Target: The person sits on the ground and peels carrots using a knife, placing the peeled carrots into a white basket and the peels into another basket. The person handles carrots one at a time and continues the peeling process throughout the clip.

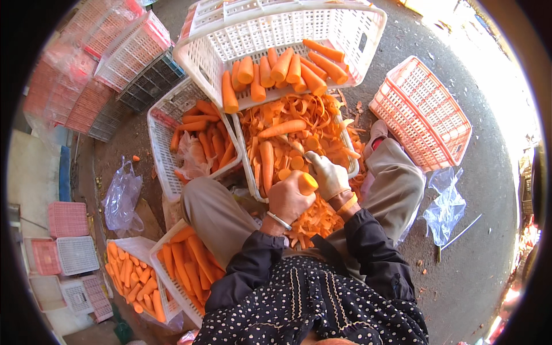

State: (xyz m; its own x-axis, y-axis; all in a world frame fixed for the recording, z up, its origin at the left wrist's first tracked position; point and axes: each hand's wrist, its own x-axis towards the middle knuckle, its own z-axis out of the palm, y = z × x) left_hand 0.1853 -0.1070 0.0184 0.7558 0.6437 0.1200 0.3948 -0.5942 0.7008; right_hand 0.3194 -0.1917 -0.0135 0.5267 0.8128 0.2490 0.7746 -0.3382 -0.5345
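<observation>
My left hand [290, 197], bare with a bracelet at the wrist, is closed around a carrot [308, 183]. The carrot's cut yellow-orange end points up towards me. Close on the right, my right hand [330, 174] wears a pale glove. Its fingers are curled round a small tool [307, 157], of which only a dark bit shows; its kind is hidden. Both hands are over the near side of a white plastic crate [246, 166] heaped with carrot peelings [308, 110] and round cut ends. Two whole carrots, one lengthwise [267, 161] and one crosswise [282, 128], lie on the heap.
Beyond stands a tilted white crate [207, 51] with trimmed carrots [282, 64]. Carrots fill crates at left [157, 153] and lower left [166, 263]. A pink-and-white crate [424, 112] stands right. Plastic bags [123, 196] lie on the ground; stacked crates [133, 51] rise upper left.
</observation>
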